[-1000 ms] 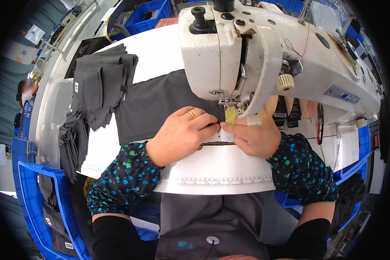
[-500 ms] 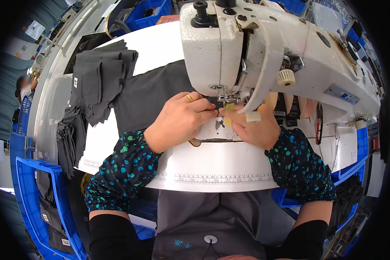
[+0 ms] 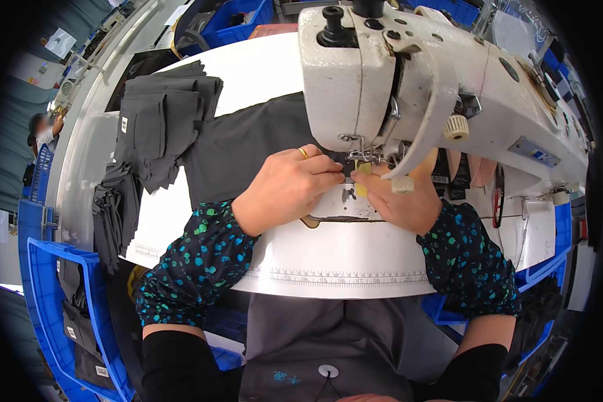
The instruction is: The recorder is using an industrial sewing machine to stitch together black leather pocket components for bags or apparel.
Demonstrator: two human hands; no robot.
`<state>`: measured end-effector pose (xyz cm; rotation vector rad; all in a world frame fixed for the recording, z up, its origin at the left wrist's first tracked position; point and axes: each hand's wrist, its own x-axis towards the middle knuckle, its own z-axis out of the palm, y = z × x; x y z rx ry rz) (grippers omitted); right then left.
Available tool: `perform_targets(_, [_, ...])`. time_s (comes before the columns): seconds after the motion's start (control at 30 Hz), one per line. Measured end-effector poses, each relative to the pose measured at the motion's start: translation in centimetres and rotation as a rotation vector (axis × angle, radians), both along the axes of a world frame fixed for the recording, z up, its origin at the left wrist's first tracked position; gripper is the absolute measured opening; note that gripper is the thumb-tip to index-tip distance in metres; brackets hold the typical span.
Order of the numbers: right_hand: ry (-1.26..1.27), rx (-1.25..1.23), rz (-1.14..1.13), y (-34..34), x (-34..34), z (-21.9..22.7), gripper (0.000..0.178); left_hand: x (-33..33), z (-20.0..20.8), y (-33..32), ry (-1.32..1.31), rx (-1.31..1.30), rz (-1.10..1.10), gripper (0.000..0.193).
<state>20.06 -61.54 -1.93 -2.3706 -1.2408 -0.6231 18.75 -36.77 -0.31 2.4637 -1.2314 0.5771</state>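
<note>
A dark grey fabric piece lies flat on the white table, with its right end under the head of a white sewing machine. My left hand is closed on the near edge of this fabric, its fingertips bunched just left of the presser foot. From the other side my right hand reaches in, thumb and forefinger pinched at the same edge. The machine's curved guard partly covers that hand. A yellow patch shows beside the fingertips. The needle point and the stitching are hidden.
Stacked dark grey pieces lie at the left, with more bunched cloth at the table's edge. A blue crate holds labelled dark pieces. Red-handled snips and black labels lie right of the machine. Far left, another person works.
The whole view has shifted slightly, so machine and table appear a little farther right. Both hands stay at the fabric's edge by the presser foot, with little visible movement of their own.
</note>
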Motion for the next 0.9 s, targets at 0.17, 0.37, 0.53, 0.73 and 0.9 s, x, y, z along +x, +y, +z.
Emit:
perform_targets(0.17, [0.001, 0.021, 0.021, 0.0, 0.1, 0.0, 0.01, 0.1, 0.5, -0.1, 0.01, -0.001, 0.002, 0.031])
perform_targets(0.37, [-0.08, 0.0, -0.038, 0.0, 0.7, -0.7, 0.012, 0.8, 0.9, -0.3, 0.063, 0.009, 0.07, 0.027])
perform_targets(0.53, [0.055, 0.043, -0.045, 0.0, 0.8, -0.9, 0.015, 1.2, 0.9, -0.2, 0.074, -0.035, 0.094, 0.022])
perform_targets(0.73, [0.032, -0.02, -0.076, -0.2, 1.1, -1.2, 0.014, 1.4, 0.7, -0.3, 0.065, -0.031, 0.094, 0.023])
perform_targets(0.9, [-0.057, -0.048, -0.061, 0.2, 1.1, -0.6, 0.012, 1.4, 0.5, -0.3, 0.07, -0.03, 0.1, 0.023])
